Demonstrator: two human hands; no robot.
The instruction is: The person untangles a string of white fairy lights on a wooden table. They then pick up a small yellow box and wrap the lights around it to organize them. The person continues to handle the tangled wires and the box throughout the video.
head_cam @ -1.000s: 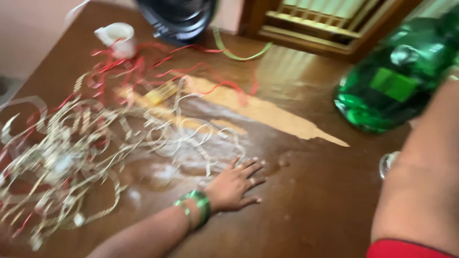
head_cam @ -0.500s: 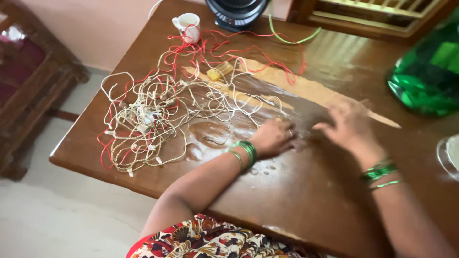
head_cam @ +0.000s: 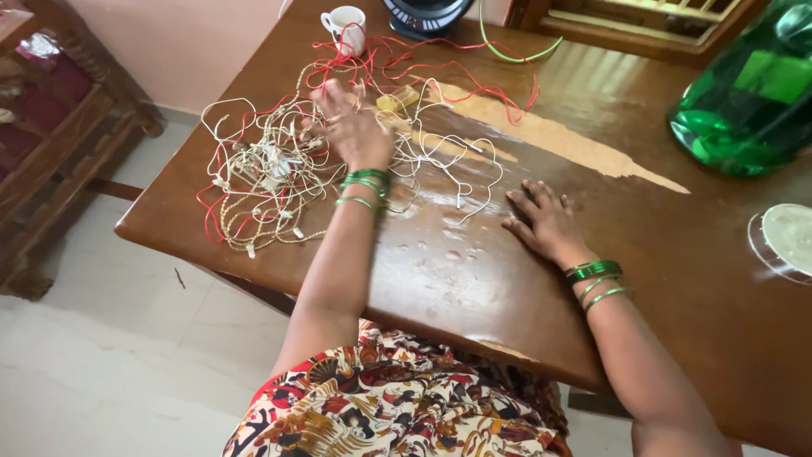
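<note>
Wooden table (head_cam: 507, 288) bears one tangled string-light heap (head_cam: 271, 169), one white cup (head_cam: 345, 20), one green bottle (head_cam: 744, 93). Left hand (head_cam: 351, 127) spread, blurred, over wires; right hand (head_cam: 545, 222) flat, holding nothing, bare wood around it.

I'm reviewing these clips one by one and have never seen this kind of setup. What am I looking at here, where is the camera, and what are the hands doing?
There is no machine: a person works with two bare hands, filmed by a camera worn on the head and looking down at them. The surface is a brown wooden table with a worn pale patch. The left hand reaches into a tangle of white and red wires; whether its fingers grip a strand cannot be told. The right hand lies flat and open on the wood, holding nothing. Both wrists wear green bangles. Farther back stand a white cup and a dark round appliance. At the right are a green bottle and a clear round lid.
</note>
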